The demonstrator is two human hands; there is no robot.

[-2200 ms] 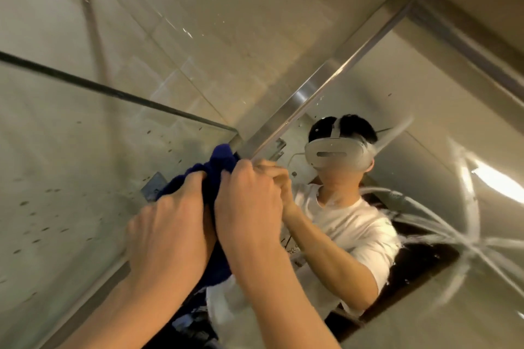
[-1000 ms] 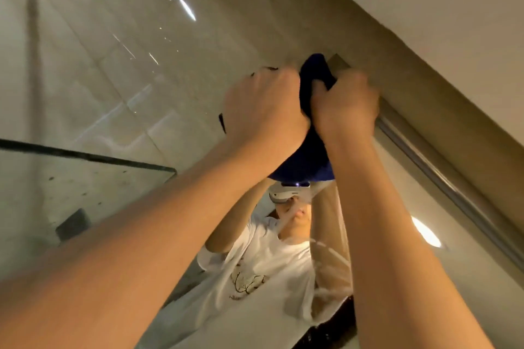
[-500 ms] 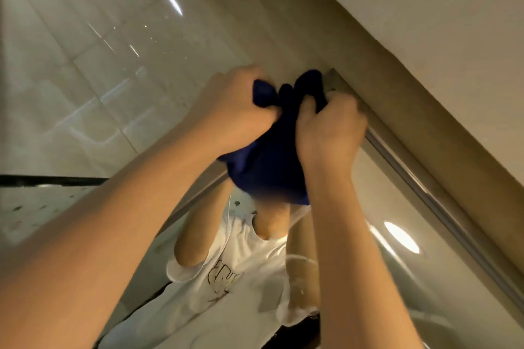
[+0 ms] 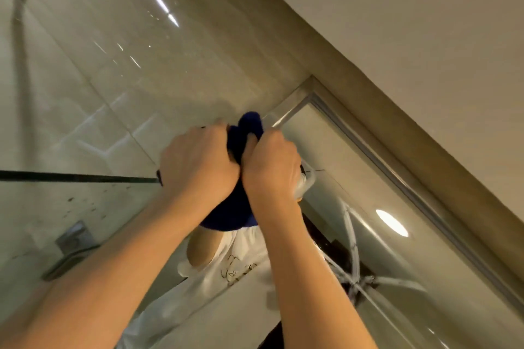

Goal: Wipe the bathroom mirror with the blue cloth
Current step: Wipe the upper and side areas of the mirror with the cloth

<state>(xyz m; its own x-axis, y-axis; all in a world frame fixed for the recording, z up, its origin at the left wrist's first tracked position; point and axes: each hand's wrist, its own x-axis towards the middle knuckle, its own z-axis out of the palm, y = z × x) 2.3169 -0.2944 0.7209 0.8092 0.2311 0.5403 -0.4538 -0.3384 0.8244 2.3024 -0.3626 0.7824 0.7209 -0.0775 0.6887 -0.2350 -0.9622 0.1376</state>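
Observation:
The dark blue cloth (image 4: 241,139) is bunched between both hands and lies against the mirror (image 4: 354,178) close to its upper left edge. My left hand (image 4: 195,164) grips the cloth's left side, fingers curled into it. My right hand (image 4: 269,167) grips the right side, knuckles toward me. A rounded lump of cloth hangs below the hands. The mirror's metal frame (image 4: 397,176) runs diagonally to the lower right. White smears streak the glass at the lower right.
Glossy beige wall tiles (image 4: 113,51) fill the left and top. A glass panel with a dark top edge (image 4: 71,177) and a metal fitting (image 4: 71,246) stands at the left. The mirror reflects a person in a white shirt (image 4: 226,266) and a ceiling lamp (image 4: 392,222).
Both hands carried the cloth up to the mirror's top corner, then slid it down a little along the left edge. The reflected face is now hidden behind the cloth.

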